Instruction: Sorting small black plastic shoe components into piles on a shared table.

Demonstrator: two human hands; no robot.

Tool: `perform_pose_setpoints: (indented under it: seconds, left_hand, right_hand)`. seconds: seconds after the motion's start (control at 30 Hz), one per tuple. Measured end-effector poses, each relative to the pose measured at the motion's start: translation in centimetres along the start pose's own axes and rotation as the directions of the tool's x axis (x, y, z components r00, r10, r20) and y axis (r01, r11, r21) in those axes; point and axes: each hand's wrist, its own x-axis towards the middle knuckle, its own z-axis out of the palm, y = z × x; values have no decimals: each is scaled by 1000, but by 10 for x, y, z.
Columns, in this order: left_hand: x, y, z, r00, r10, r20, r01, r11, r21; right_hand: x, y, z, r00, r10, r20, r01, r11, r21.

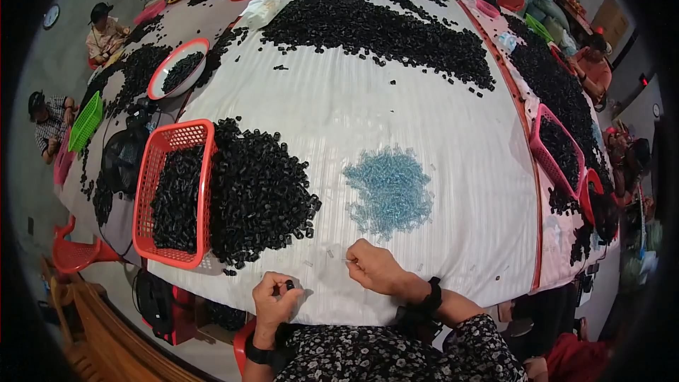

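Note:
Near the table's front edge, my left hand (276,298) pinches a small black cylindrical piece (289,284) between thumb and fingers. To its right, my right hand (375,267) is closed with its fingertips on a thin clear piece (346,260), whose exact kind is too small to tell. A pile of small clear bluish tube-like pieces (391,191) lies just beyond my right hand. Beyond my left hand spreads a heap of small black pieces (258,198). A few loose clear pieces (330,254) lie on the white cloth between and beside my hands.
A red plastic basket (206,191) of black pieces stands left of the heap. A larger black mass (382,25) covers the far table. At right is a pink basket (541,145); at far left, a red-rimmed basin (159,74). Other people (106,39) sit around the table.

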Motion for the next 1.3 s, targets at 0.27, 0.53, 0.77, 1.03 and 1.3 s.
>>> perform_pose_setpoints:
  seconds: [0.27,0.53,0.77,1.03,1.3]
  left_hand:
    - [17,16,6,999,-23,-26,20,995,-98]
    - [11,-4,-11,999,-24,-25,17,968,-252]
    - [7,-5,-8,1000,3,15,1,970,-243]
    - [3,-10,-6,1000,-14,-12,10,962,-274]
    - [5,-4,-5,1000,-10,-3,9,968,-252]
  right_hand:
    - [28,-11,5,1000,-6,-9,8,967,256]
    - [28,-4,43,997,74,-38,-52,910,411]
    - [26,-5,34,981,186,-48,-118,781,614]
    - [31,10,29,945,327,-7,-166,498,851]
    - [35,15,22,925,378,27,-152,306,940]
